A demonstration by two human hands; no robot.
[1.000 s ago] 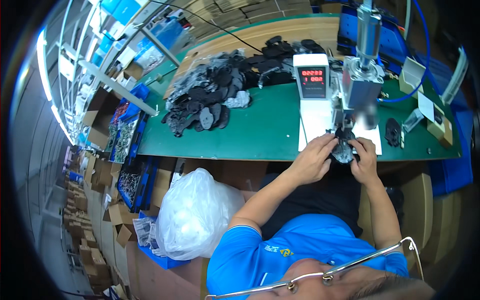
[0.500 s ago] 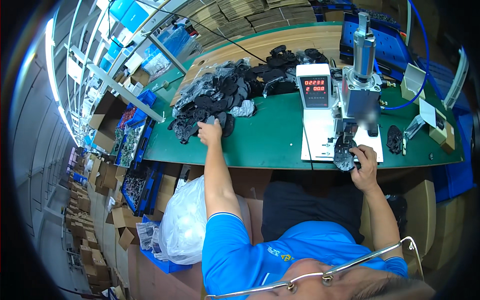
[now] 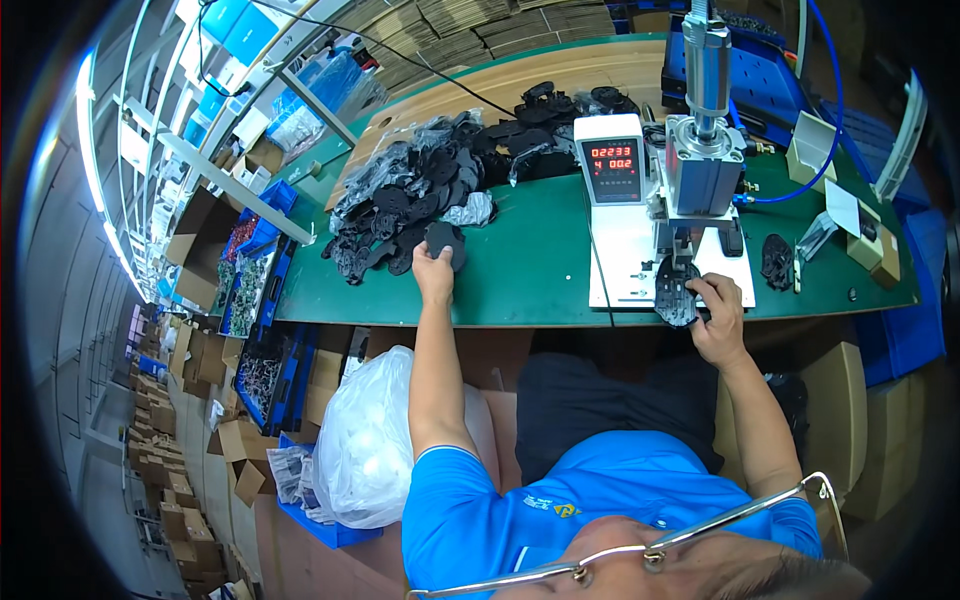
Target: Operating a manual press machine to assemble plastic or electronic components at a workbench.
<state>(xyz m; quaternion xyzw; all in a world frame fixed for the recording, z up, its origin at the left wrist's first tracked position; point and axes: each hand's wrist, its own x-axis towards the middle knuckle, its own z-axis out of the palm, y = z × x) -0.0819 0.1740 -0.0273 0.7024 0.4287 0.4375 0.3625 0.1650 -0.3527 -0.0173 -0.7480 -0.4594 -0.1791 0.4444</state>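
Note:
My left hand (image 3: 434, 272) grips a flat black plastic part (image 3: 446, 243) at the near edge of a heap of similar black parts (image 3: 400, 200), some in clear plastic wrap. At the right, my right hand (image 3: 717, 315) holds the side of another black plastic part (image 3: 675, 293), its thumb and fingers at the rim. That part lies under the head of a bench press (image 3: 703, 165) with a metal cylinder on top. Beside the press column stands a white control box (image 3: 611, 160) with a lit red display.
One black part (image 3: 777, 262) lies right of the press, near small open cartons (image 3: 812, 150). A blue air hose (image 3: 838, 90) loops at the right. Blue bins (image 3: 262, 285) of small parts and a white plastic bag (image 3: 365, 440) are at the left.
My left hand has moved slightly right and now has a black part drawn to the heap's near edge. My right hand stays at the part under the press. The whole view has shifted slightly.

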